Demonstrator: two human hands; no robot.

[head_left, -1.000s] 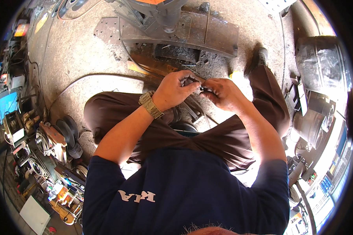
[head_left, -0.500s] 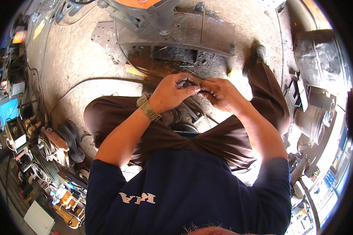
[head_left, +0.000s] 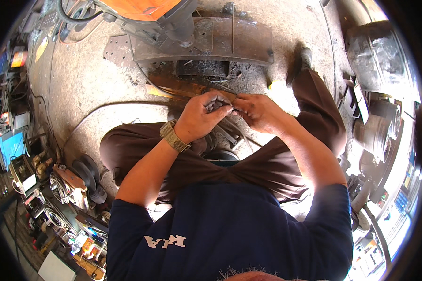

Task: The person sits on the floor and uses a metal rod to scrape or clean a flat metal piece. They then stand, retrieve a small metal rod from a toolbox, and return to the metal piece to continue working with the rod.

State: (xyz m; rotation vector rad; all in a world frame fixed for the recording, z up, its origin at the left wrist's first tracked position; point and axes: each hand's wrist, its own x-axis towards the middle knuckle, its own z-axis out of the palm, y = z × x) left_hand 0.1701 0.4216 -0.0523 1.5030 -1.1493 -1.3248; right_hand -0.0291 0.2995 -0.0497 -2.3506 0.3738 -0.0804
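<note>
Both my hands meet in front of my knees, fingertips together. My left hand [head_left: 205, 114] has its thumb and fingers curled and pinched, with a watch [head_left: 173, 136] on that wrist. My right hand [head_left: 259, 112] presses its thumb and fingertips against the same spot. Whatever sits between the fingertips is small, dark and mostly hidden, so I cannot make it out. Just beyond the hands lies a rusty flat metal bar [head_left: 185, 86] on the floor. Farther off, an orange and grey machine [head_left: 173, 28] stands over a large metal plate [head_left: 253, 42].
A cable [head_left: 103, 107] curves over the floor at the left, near a dark reel [head_left: 85, 171]. Cluttered tools and boxes line the left rim. At the right stand a big metal drum [head_left: 377, 56] and a second cylindrical part [head_left: 375, 133]. My legs [head_left: 314, 103] bend around the work spot.
The view has shifted slightly, so more of the orange machine shows. My hands stay together at nearly the same place, the fingers having moved a little.
</note>
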